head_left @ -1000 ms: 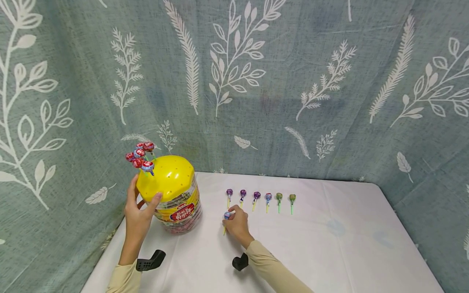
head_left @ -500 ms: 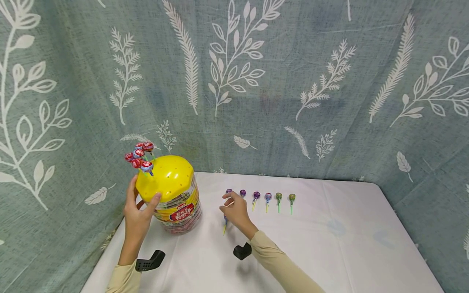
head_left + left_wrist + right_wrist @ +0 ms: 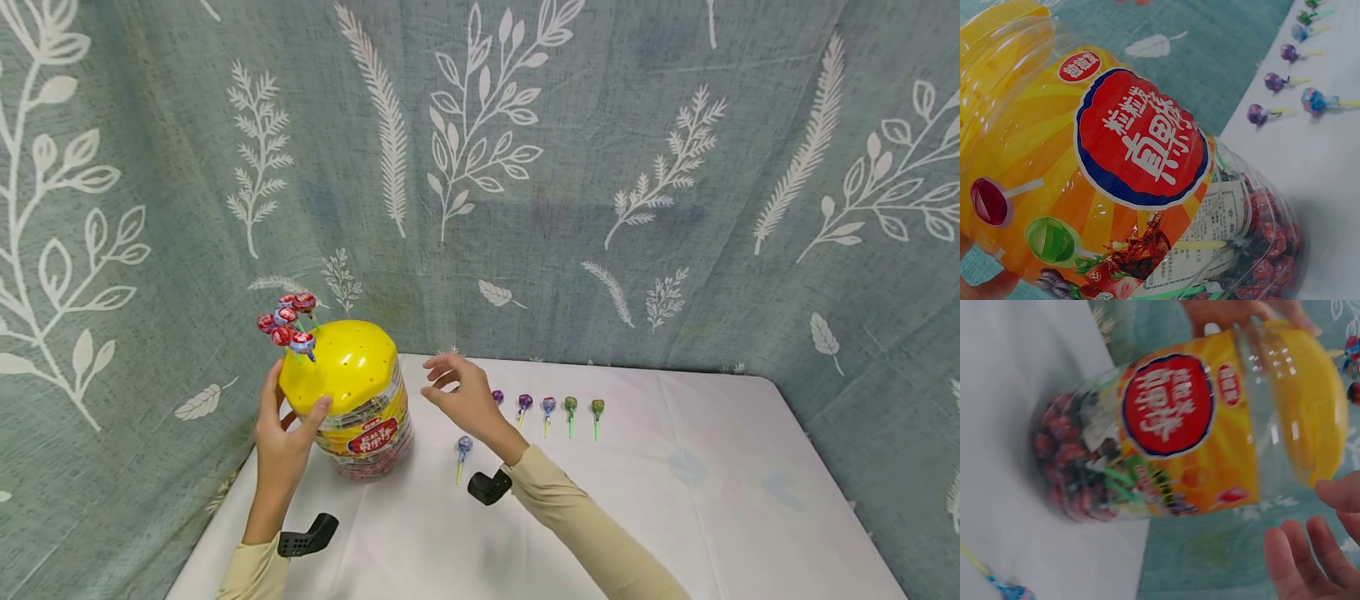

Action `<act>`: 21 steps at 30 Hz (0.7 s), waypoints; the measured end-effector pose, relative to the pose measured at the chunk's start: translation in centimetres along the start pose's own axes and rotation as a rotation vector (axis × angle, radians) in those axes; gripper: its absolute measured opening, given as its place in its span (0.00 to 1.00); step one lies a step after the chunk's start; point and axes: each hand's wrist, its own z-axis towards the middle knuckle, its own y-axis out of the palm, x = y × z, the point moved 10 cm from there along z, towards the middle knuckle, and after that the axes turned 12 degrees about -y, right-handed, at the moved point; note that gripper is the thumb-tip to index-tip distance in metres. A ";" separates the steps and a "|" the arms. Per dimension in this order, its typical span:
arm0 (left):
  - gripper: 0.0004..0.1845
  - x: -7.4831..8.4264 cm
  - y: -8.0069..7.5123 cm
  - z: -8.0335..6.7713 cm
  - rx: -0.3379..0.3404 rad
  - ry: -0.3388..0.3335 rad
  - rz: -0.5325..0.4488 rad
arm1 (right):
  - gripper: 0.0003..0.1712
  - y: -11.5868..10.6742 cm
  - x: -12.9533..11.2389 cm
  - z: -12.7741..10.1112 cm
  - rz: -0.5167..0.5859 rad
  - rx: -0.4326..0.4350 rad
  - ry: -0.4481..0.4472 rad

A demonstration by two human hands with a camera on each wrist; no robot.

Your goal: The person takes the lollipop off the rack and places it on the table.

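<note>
A clear plastic jar point(image 3: 367, 433) with a yellow lid point(image 3: 352, 358) stands on the left of the table. My left hand point(image 3: 288, 425) grips it near the lid, with the thumb in front and the fingers round the far left side. Several red and blue lollipops point(image 3: 285, 315) stick up from the lid's left part. In the air to the right of the jar is my right hand point(image 3: 468, 400), fingers loosely bent and holding nothing. Below it a blue lollipop point(image 3: 464, 446) lies alone on the cloth. The right wrist view shows the right fingers point(image 3: 1300, 556) apart from the lid.
A row of lollipops, purple point(image 3: 525, 402), blue point(image 3: 549, 404) and green point(image 3: 572, 404), lies toward the back of the white table point(image 3: 675, 500). The right hand covers the row's left end in the head view. A patterned curtain point(image 3: 555, 250) hangs behind.
My right hand has let go of the blue lollipop, leaving it on the table, and has moved up and left toward the jar. The left hand keeps its grip in place.
</note>
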 end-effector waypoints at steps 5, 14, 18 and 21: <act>0.44 0.2 0.0 -0.1 0.003 0.000 -0.003 | 0.16 -0.3 -5.0 0.9 0.037 -0.039 -0.022; 0.44 0.3 0.0 -0.2 0.000 0.002 -0.004 | 0.19 1.2 -6.1 3.2 0.080 -0.067 -0.111; 0.44 0.2 0.0 -0.2 -0.006 -0.007 -0.006 | 0.18 1.9 -7.5 4.2 0.069 -0.076 -0.168; 0.44 0.2 0.0 -0.1 -0.013 -0.013 -0.006 | 0.19 2.5 -8.6 4.8 0.055 -0.087 -0.204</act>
